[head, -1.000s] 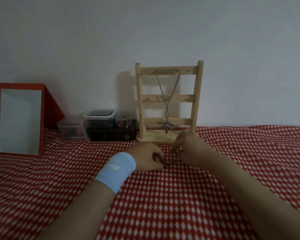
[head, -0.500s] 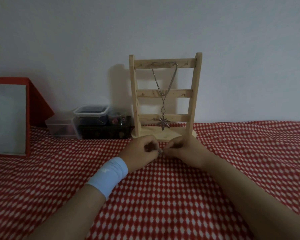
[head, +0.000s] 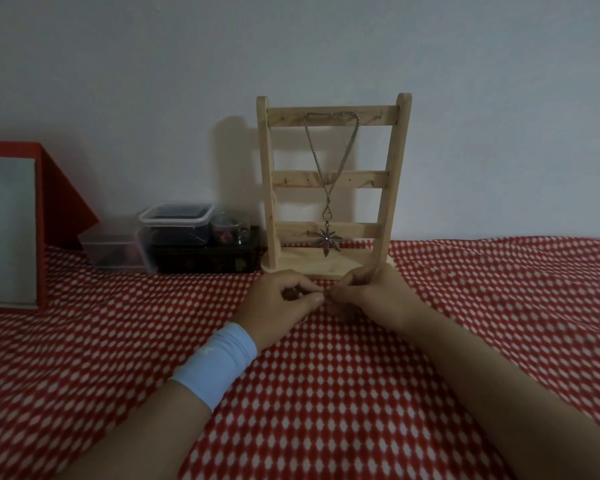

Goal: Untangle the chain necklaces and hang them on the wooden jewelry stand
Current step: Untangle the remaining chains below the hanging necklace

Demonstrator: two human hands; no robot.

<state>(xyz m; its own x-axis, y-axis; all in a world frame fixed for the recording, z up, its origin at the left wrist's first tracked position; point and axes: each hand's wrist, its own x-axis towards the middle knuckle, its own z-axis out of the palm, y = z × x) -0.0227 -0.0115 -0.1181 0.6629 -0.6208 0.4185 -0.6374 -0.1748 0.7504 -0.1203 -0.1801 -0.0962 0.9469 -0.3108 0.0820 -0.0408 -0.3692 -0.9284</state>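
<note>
A wooden jewelry stand (head: 392, 188) with three rungs stands against the wall. One silver chain necklace (head: 314, 150) with a leaf pendant hangs from its top rung. Just in front of the stand's base, my left hand (head: 281, 306), with a light blue wristband, and my right hand (head: 374, 292) meet fingertip to fingertip. Both pinch a thin chain necklace (head: 326, 294), of which only a small glint shows between the fingers. A short bit of chain dangles under my left hand. The rest is hidden by my fingers.
Red-and-white patterned cloth (head: 326, 393) covers the surface. Left of the stand sit clear plastic containers (head: 174, 225), a small jar (head: 229, 228) and a dark box (head: 205, 258). A red-framed mirror (head: 11, 226) leans at the far left.
Both hands lifted off the cloth and came together, pinching the chain between them. The view shifted, so the stand sits lower and more central.
</note>
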